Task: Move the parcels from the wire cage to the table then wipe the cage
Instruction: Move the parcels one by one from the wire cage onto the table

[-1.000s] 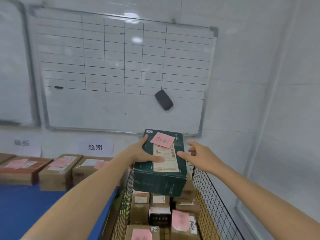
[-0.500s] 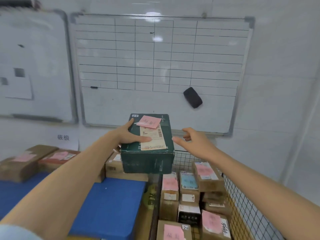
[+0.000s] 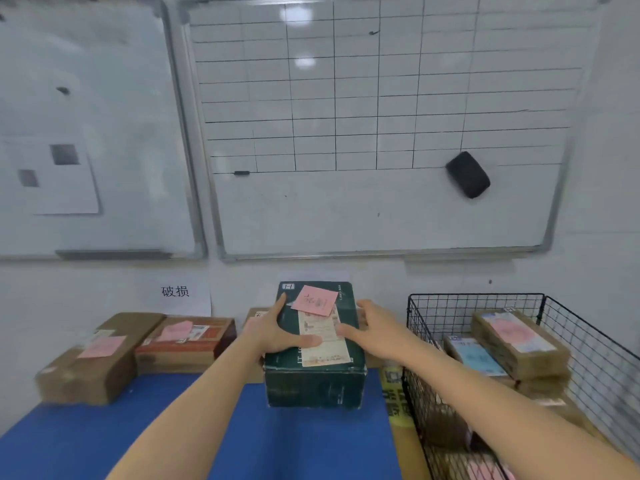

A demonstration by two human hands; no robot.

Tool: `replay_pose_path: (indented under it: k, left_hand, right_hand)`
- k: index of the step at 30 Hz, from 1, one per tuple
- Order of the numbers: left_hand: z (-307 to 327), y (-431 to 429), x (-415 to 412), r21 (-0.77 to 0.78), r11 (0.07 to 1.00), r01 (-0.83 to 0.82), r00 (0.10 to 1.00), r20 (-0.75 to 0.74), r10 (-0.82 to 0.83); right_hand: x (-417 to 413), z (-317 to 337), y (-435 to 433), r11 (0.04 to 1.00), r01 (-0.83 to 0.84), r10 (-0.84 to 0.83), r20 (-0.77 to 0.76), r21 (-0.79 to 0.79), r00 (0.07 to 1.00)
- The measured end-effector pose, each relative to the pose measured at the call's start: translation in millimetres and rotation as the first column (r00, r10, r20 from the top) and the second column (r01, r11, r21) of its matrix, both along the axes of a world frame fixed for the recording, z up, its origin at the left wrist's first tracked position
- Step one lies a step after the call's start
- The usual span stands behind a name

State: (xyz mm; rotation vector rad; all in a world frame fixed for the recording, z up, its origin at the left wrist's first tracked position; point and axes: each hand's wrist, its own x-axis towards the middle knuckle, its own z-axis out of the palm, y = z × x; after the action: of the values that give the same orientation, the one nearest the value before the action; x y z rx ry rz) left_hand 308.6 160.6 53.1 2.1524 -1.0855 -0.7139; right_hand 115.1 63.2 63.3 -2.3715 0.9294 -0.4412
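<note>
At the far middle of the blue bench (image 3: 173,427), a dark green box (image 3: 315,375) sits between the person's two bare hands. Whether its underside touches the bench top cannot be told. The left grip (image 3: 273,332) holds the box by its left side, with the thumb laid across the top onto the white shipping label (image 3: 320,337). The right grip (image 3: 375,329) holds the opposite side, its thumb on the top near the label and its fingers wrapped over the right edge. A pink note (image 3: 314,300) lies on the top of the box, overlapping the far end of the label.

Along the far edge of the bench, against the wall, stand other parcels. A brown parcel (image 3: 93,362) with a pink slip is near the far left corner. Just beside it is a reddish-brown parcel (image 3: 187,341), which also bears a pink slip. Another brown one shows partly behind the green box.

Off the right edge of the bench stands the black wire cage (image 3: 478,303). It holds stacked parcels, among them a tan parcel (image 3: 519,344) with a pink label and, left of it, a blue-labelled parcel (image 3: 474,356).

On the wall above hangs a gridded whiteboard (image 3: 381,220) with a black eraser (image 3: 467,174) stuck to it. A second, blurred board (image 3: 86,81) hangs to its left. A small paper sign (image 3: 175,291) is fixed to the wall below the boards.
</note>
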Motion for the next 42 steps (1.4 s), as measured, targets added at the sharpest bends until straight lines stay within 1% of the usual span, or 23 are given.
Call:
replay_pose_path:
  k: [2, 5, 9, 15, 20, 26, 36, 39, 42]
  left_hand:
    - [-21, 1, 8, 0.003, 0.999, 0.035, 0.999, -0.006, -0.035]
    - [-51, -1, 17, 0.022, 0.996, 0.088, 0.993, -0.078, -0.086]
    - [-83, -4, 26, 0.058, 0.992, 0.116, 0.984, -0.146, -0.107]
    - [-111, -5, 30, 0.101, 0.984, 0.146, 0.977, -0.169, -0.127]
    - [-123, -13, 36, 0.135, 0.978, 0.158, 0.978, -0.162, -0.135]
    - [-132, -20, 39, 0.143, 0.980, 0.141, 0.974, -0.198, -0.112]
    - [-131, -21, 35, 0.140, 0.983, 0.115, 0.972, -0.218, -0.083]
    - [-128, -19, 31, 0.138, 0.984, 0.110, 0.967, -0.242, -0.074]
    - [-127, -16, 24, 0.143, 0.985, 0.097, 0.974, -0.217, -0.065]
  right_hand:
    - [15, -20, 7, 1.000, 0.009, -0.009, -0.026, 0.018, 1.000]
    - [23, -45, 12, 0.999, 0.034, -0.032, -0.075, 0.027, 0.997]
    - [27, -74, 11, 0.995, 0.075, -0.064, -0.177, 0.058, 0.982]
    - [32, -99, 9, 0.993, 0.082, -0.058, -0.259, 0.082, 0.964]
    - [39, -112, 3, 0.993, 0.072, -0.042, -0.278, 0.098, 0.960]
    - [46, -119, -5, 0.993, 0.060, -0.028, -0.291, 0.101, 0.956]
    - [47, -125, -14, 0.992, 0.057, -0.024, -0.285, 0.111, 0.958]
    - [45, -128, -15, 0.994, 0.059, -0.030, -0.285, 0.094, 0.958]
    - [40, -131, -9, 0.997, 0.073, -0.068, -0.321, 0.003, 0.944]
